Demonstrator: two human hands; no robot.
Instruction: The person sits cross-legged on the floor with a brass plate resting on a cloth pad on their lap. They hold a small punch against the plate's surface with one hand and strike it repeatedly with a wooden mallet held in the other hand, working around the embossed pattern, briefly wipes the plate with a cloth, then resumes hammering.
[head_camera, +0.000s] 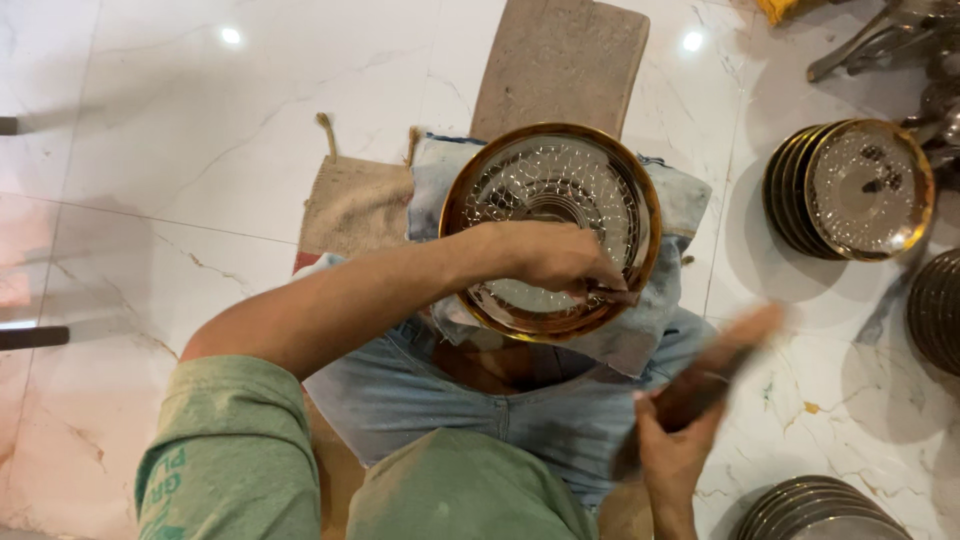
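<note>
- The plate (550, 200) is shiny metal with a golden rim and a hammered, dimpled centre.
- The stick (715, 375) looks like matt wood.
- The floor (180, 130) is glossy white marble.
- The sack (352, 205) is rough burlap.
- The jeans (440, 395) are soft faded denim.

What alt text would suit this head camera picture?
A person's left hand presses a small tool onto a gold-rimmed patterned plate on their lap, while the right hand swings a blurred wooden mallet. Stacked plates stand on the marble floor.
</note>
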